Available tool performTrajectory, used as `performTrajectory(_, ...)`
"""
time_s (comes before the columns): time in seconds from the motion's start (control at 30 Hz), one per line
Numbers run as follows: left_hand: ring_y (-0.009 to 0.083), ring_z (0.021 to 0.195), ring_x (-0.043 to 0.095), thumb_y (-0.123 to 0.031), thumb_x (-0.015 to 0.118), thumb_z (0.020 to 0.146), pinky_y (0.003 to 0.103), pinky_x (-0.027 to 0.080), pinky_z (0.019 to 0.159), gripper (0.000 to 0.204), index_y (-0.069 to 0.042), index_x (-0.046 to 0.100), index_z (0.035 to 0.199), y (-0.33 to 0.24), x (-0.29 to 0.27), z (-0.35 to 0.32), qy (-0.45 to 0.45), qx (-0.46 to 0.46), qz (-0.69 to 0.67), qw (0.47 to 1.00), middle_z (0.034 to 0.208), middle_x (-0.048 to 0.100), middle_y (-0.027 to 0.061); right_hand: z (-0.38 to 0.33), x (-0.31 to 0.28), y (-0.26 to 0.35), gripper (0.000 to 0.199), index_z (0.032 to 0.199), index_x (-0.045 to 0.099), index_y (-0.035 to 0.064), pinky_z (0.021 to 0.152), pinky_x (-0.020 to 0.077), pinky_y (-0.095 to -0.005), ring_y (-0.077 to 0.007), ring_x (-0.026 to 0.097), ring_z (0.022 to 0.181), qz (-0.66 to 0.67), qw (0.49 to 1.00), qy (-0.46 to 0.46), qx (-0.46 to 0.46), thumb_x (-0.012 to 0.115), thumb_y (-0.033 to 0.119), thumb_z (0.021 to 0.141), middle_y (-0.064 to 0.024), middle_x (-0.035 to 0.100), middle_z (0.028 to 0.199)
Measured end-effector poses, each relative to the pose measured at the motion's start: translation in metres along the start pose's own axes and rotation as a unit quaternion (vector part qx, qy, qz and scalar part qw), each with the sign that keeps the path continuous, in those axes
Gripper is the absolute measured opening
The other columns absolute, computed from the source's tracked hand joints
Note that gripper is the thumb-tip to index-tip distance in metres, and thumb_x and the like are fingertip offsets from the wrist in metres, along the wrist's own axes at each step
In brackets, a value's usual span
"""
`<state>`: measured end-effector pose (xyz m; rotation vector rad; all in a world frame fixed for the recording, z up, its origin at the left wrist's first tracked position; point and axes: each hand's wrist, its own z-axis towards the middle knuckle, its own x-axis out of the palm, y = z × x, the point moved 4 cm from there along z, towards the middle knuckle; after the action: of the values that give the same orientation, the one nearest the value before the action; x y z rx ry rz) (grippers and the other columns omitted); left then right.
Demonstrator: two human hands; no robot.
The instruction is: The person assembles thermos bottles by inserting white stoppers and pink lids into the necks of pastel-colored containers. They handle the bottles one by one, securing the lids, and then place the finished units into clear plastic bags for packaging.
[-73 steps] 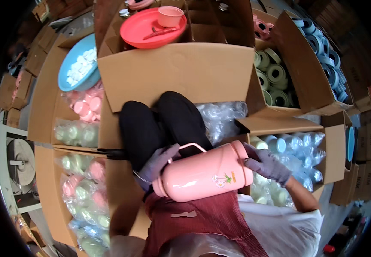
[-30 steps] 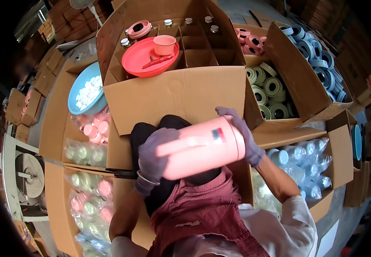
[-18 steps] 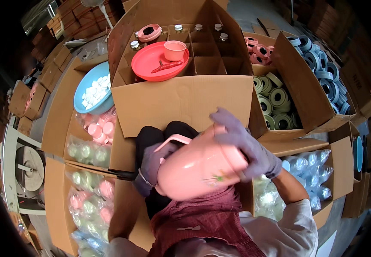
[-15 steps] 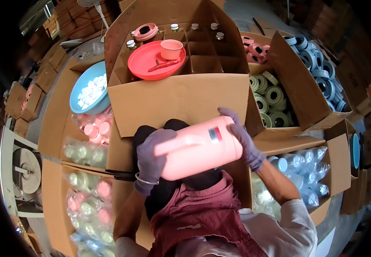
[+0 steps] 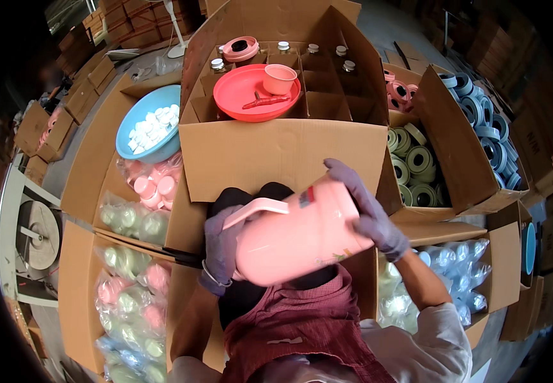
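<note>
A pink jug (image 5: 295,236) with a side handle lies tilted on its side above my lap, its right end slightly raised. Gloved in grey-purple, my left hand (image 5: 223,246) is closed round the jug's left end, by the handle's tip. My right hand (image 5: 369,214) grips the other end, fingers spread over the rim. A small dark-and-red label shows near the handle, and a coloured print is on the lower side. Past the jug, a red plate (image 5: 238,96) rests on a divided carton (image 5: 283,150), carrying a pink cup (image 5: 280,78) and a small red tool (image 5: 266,101).
A blue basin (image 5: 126,137) of small white pieces stands on the left above bagged pink and green cups. On the right are boxes of green rings (image 5: 420,159) and blue rings (image 5: 480,108), with bagged blue cups (image 5: 439,246) below. A pink lid (image 5: 240,48) sits on the carton.
The jug has rolled between my hands, so its handle now points up and away and the print shows below. The whole view has shifted a little.
</note>
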<state>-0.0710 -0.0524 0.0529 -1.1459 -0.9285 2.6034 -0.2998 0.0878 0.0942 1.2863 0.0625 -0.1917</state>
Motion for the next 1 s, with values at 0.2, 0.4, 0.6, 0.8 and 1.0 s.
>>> performTrajectory(0.2, 0.0227, 0.081, 0.068, -0.012, 0.057, 0.09, 0.031, 0.053, 0.075, 0.02, 0.001, 0.069, 0.099, 0.018, -0.023, -0.004, -0.109, -0.119, -0.13, 0.978, 0.092, 0.071, 0.0099, 0.016, 0.018, -0.054, 0.082, 0.149, 0.03, 0.001, 0.117, 0.0224, -0.0365, -0.0239, 0.035, 0.137, 0.13, 0.987, -0.088, 0.044, 0.057, 0.035, 0.079, -0.0116, 0.038, 0.145)
performTrajectory(0.4, 0.0199, 0.095, 0.067, -0.01, 0.051, 0.095, 0.03, 0.052, 0.083, 0.024, 0.002, 0.066, 0.109, 0.035, -0.072, -0.024, -0.204, -0.182, 0.022, 0.962, 0.102, 0.069, 0.0103, 0.156, -0.003, -0.027, 0.056, 0.139, 0.047, 0.0032, 0.102, 0.0422, -0.0343, -0.025, 0.052, 0.121, -0.038, 0.988, -0.126, -0.075, 0.057, 0.029, 0.09, -0.0121, 0.052, 0.134)
performTrajectory(0.6, 0.0224, 0.115, 0.054, -0.014, 0.075, 0.082, 0.037, 0.046, 0.097, 0.071, 0.0, 0.038, 0.142, 0.037, -0.061, -0.012, -0.327, -0.303, -0.283, 0.849, 0.14, 0.045, 0.0136, 0.312, -0.083, -0.109, 0.057, 0.128, 0.061, 0.0183, 0.1, 0.0452, -0.0454, -0.0376, 0.054, 0.121, -0.559, 0.786, -0.126, 0.231, 0.069, 0.048, 0.08, -0.0197, 0.053, 0.131)
performTrajectory(0.8, 0.022, 0.118, 0.056, -0.022, 0.061, 0.094, 0.041, 0.045, 0.1, 0.049, -0.003, 0.042, 0.136, 0.076, -0.058, -0.014, -0.253, -0.181, -0.06, 0.948, 0.122, 0.062, 0.009, 0.268, -0.014, -0.062, 0.016, 0.094, 0.071, 0.0108, 0.099, 0.0436, -0.0535, -0.0426, 0.049, 0.123, -0.548, 0.79, -0.064, -0.268, 0.065, 0.02, 0.082, -0.022, 0.053, 0.132)
performTrajectory(1.0, 0.0184, 0.098, 0.058, -0.031, 0.034, 0.107, 0.047, 0.05, 0.093, 0.035, -0.009, 0.047, 0.131, 0.083, -0.012, -0.007, -0.268, -0.047, -0.842, 0.466, 0.09, 0.057, -0.0022, 0.111, 0.07, 0.028, 0.031, 0.099, 0.059, 0.0058, 0.103, 0.041, -0.0555, -0.0386, 0.051, 0.121, -0.522, 0.742, 0.193, -0.374, 0.07, 0.018, 0.072, -0.0196, 0.054, 0.13)
